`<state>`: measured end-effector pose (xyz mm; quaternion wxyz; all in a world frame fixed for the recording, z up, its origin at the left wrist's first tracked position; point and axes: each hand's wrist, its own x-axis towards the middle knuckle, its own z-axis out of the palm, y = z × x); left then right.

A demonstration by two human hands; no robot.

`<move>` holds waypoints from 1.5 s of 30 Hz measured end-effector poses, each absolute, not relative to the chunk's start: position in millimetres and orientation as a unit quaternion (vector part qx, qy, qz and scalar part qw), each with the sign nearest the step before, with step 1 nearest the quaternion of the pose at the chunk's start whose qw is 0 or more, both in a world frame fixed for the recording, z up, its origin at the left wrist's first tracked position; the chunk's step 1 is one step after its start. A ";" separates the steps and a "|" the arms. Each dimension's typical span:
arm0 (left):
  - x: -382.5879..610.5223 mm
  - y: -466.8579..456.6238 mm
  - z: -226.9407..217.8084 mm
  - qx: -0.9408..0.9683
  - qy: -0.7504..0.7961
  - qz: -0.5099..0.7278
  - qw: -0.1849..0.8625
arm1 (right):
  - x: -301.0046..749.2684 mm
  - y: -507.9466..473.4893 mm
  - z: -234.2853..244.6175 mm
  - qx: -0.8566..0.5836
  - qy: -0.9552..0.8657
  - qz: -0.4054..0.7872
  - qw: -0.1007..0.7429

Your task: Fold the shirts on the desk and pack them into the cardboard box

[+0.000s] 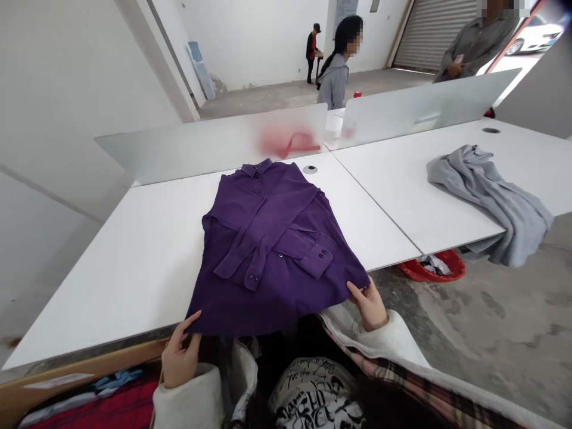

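Note:
A purple button-up shirt [263, 238] lies front side up on the white table, its collar at the far end and both sleeves folded across the front. The cuffs with dark buttons rest on the middle of the shirt. My left hand [181, 354] pinches the hem at its near left corner, thumb below and fingers above. At the near right corner, my right hand [367, 302] grips the hem the same way. Between the two hands the hem hangs slightly past the table's front edge.
A grey garment [487, 196] drapes over the right table's edge. Below stands a red basket [435, 266] with cloth inside. At lower left is a cardboard box [84, 369] of clothes. Frosted dividers [214, 140] line the back; several people are beyond.

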<state>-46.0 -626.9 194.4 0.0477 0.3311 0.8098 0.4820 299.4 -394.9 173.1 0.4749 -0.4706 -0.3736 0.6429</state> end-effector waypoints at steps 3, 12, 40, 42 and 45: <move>-44.5 -625.6 192.2 0.367 0.812 0.453 -0.020 | 300.9 -397.6 176.9 -0.479 -0.417 0.573 0.518; -37.4 -618.8 205.7 0.482 0.762 0.394 -0.177 | 329.6 -390.3 181.7 -0.392 -0.677 0.474 0.405; -36.7 -603.6 175.3 0.603 0.736 0.204 -0.231 | 291.5 -367.3 120.8 -0.369 -0.838 -0.086 0.393; -37.9 -601.8 176.6 0.613 0.729 0.211 -0.219 | 292.7 -365.9 120.2 -0.375 -0.838 -0.068 0.390; -38.9 -601.3 177.3 0.619 0.722 0.216 -0.223 | 300.1 -365.2 123.5 -0.350 -0.856 -0.027 0.379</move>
